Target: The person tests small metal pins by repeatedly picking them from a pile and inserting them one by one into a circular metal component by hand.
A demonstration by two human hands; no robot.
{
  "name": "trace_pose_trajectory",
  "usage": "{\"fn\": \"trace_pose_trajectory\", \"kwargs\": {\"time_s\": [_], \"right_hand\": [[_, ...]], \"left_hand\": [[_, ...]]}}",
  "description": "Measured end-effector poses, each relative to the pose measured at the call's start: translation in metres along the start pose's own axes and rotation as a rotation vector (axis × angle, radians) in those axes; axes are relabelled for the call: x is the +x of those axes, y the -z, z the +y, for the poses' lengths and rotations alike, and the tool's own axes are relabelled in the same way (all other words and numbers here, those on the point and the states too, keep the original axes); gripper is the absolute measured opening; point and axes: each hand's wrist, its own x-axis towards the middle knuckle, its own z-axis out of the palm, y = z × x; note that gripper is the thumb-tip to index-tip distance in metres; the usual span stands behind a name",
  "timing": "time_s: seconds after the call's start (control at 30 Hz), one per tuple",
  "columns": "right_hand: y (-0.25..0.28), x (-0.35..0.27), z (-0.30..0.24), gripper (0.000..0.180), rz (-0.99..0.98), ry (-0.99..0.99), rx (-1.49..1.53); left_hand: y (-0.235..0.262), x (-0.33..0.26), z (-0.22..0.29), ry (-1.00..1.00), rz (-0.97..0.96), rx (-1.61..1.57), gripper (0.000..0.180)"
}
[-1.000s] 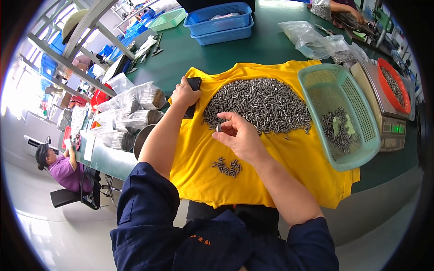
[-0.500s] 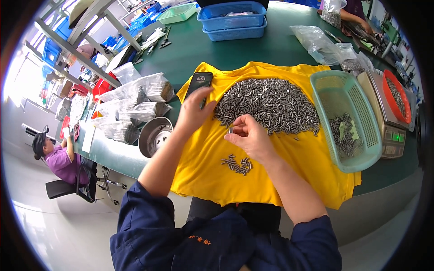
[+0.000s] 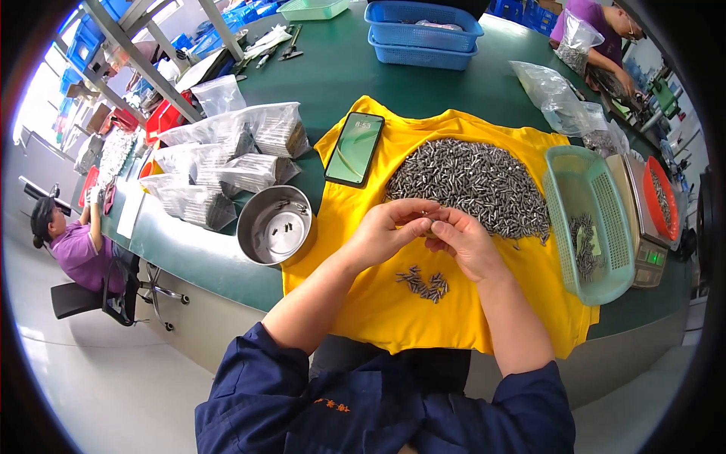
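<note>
Over the yellow cloth (image 3: 454, 329), my left hand (image 3: 386, 233) and my right hand (image 3: 467, 244) meet fingertip to fingertip, both closed in a pinch. Whatever is between them is small and mostly covered by the fingers. Just beyond lies a wide heap of small grey metal pins (image 3: 469, 181). Nearer to me, below the hands, a little group of the same pins (image 3: 423, 285) rests on the cloth. Left of my left wrist stands a round metal bowl (image 3: 259, 236) with several small dark pieces inside. A phone (image 3: 354, 149) with its screen lit lies at the cloth's upper left.
To the right stand a pale green basket (image 3: 618, 234) with pins inside and a scale (image 3: 649, 261) bearing a red dish (image 3: 655, 181). Filled plastic bags (image 3: 204, 200) lie left of the bowl. Blue baskets (image 3: 423, 57) are stacked at the back. Other people work at far left and far right.
My left hand has come down and right from beside the phone to meet my right hand. A small metal piece showed in my right fingers before. The phone's screen has brightened; the view has shifted.
</note>
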Motion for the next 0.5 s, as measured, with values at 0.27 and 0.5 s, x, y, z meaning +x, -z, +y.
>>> {"fn": "trace_pose_trajectory", "kwargs": {"time_s": [0.27, 0.5], "right_hand": [[0.0038, -0.0017, 0.0014, 0.025, -0.015, -0.042, -0.001], [0.0009, -0.0005, 0.0029, 0.026, -0.014, -0.027, -0.048]], "left_hand": [[0.0014, 0.0000, -0.0031, -0.193, -0.036, 0.103, 0.027], [0.0067, -0.0007, -0.0033, -0.305, -0.046, 0.326, 0.028]]}}
